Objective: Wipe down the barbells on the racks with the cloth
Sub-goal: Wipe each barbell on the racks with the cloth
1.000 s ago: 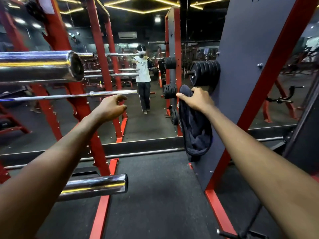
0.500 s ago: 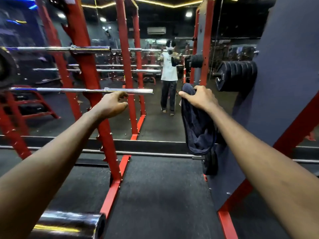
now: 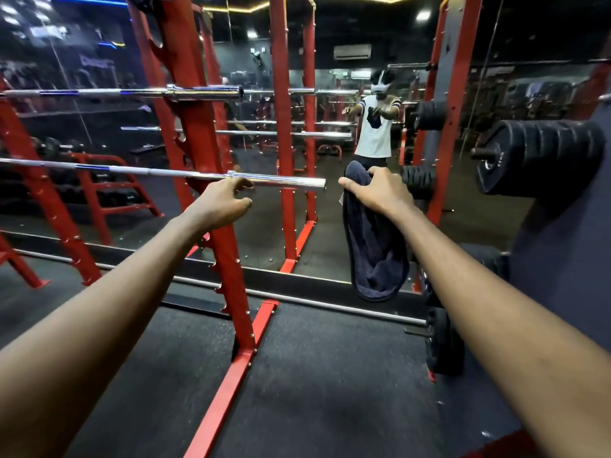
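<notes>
A chrome barbell (image 3: 132,170) lies across the red rack (image 3: 205,166) at chest height, its sleeve end pointing right. A second barbell (image 3: 139,92) rests higher on the same rack. My left hand (image 3: 221,203) is stretched out with loosely curled fingers just below the lower bar's sleeve, holding nothing. My right hand (image 3: 380,190) grips the top of a dark blue cloth (image 3: 373,246), which hangs down just right of the sleeve's tip.
A mirror wall stands straight ahead and shows my reflection (image 3: 377,127). Stacked black weight plates (image 3: 542,157) sit on a peg at the right, with more plates (image 3: 443,342) low near the floor. The rack's red base rail (image 3: 231,375) crosses the black rubber floor.
The view has swung left and closer to the rack. The thick bar end near the camera has left the view. Both hands have come nearer the lower barbell's sleeve end.
</notes>
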Demonstrator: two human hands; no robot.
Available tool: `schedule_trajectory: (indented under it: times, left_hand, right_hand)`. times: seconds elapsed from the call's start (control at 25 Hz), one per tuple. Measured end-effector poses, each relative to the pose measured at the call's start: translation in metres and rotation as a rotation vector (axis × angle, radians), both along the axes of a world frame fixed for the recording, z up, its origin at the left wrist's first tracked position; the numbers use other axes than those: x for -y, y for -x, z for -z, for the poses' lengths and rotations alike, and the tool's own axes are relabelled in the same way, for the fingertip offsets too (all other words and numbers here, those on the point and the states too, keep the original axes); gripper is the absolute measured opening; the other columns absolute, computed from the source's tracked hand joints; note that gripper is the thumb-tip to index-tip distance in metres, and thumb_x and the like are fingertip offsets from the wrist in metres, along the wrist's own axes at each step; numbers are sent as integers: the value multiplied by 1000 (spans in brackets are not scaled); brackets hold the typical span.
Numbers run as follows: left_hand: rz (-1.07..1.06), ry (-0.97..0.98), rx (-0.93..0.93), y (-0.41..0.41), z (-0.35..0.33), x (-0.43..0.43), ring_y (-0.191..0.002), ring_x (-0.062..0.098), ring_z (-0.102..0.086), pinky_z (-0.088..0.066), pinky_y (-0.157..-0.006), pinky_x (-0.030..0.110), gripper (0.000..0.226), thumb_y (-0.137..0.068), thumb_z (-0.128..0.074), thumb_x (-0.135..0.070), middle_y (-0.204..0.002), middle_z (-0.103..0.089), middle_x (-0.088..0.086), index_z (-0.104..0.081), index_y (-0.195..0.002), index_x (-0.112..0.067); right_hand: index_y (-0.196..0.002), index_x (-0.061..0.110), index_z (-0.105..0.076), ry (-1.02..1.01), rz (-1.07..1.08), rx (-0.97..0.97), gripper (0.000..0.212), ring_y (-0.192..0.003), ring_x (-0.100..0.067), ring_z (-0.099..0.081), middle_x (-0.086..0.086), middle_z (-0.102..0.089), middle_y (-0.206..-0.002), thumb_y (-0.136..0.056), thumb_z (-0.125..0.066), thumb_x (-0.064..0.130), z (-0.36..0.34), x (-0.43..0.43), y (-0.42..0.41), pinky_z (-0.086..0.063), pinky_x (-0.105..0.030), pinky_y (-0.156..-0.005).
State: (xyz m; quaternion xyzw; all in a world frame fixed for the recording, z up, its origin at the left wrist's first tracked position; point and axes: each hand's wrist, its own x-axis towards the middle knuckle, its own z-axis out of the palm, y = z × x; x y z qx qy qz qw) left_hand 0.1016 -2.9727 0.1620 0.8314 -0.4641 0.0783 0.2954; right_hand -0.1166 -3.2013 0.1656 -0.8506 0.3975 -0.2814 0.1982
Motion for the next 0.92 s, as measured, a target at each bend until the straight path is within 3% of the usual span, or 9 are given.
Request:
schedule_trajectory:
  times: [0.12, 0.28, 0.56, 0.76, 0.92]
  left_hand:
    - [-29, 5, -15, -30, -2, 31, -93, 20, -65, -43, -75, 18, 43, -88, -59, -12, -114, -67, 6, -60, -131, -13]
    - [-47, 0, -2, -73, -3, 70, -111, 23, -63, -39, -87, 22, 43, -87, -59, -13, -123, -66, 8, -59, -131, -13]
    - [-66, -51, -11, -135, 4, 138, -106, 24, -62, -38, -82, 24, 42, -85, -59, -13, -116, -68, 9, -61, -127, -15]
    - [-113, -57, -35, -178, 3, 187, -118, 29, -59, -44, -97, 33, 66, -69, -53, -35, -127, -65, 13, -60, -131, -13]
    - [-137, -75, -46, -215, 8, 222, -119, 29, -58, -44, -100, 34, 69, -69, -48, -35, -129, -63, 14, -58, -134, -13]
  right_hand:
    - [-129, 19, -61, -11, -17, 8, 80, -125, -38, -58, -14, -62, -134, -80, -57, 82, -1, 32, -40, -48, -45, -98]
    - [-123, 16, -62, 13, -40, 18, 78, -123, -38, -59, -16, -64, -130, -81, -57, 82, -8, 73, -90, -49, -45, -96]
    - [-111, 19, -62, -8, -89, 19, 74, -117, -37, -62, -12, -68, -121, -79, -55, 85, -1, 141, -171, -52, -47, -95]
    - [-117, 19, -60, -3, -144, 24, 73, -121, -37, -60, -13, -66, -126, -80, -55, 82, -3, 200, -232, -50, -47, -96]
    - [-132, 14, -50, -31, -157, 33, 74, -125, -39, -57, -16, -61, -134, -87, -60, 71, 3, 230, -280, -47, -47, -97]
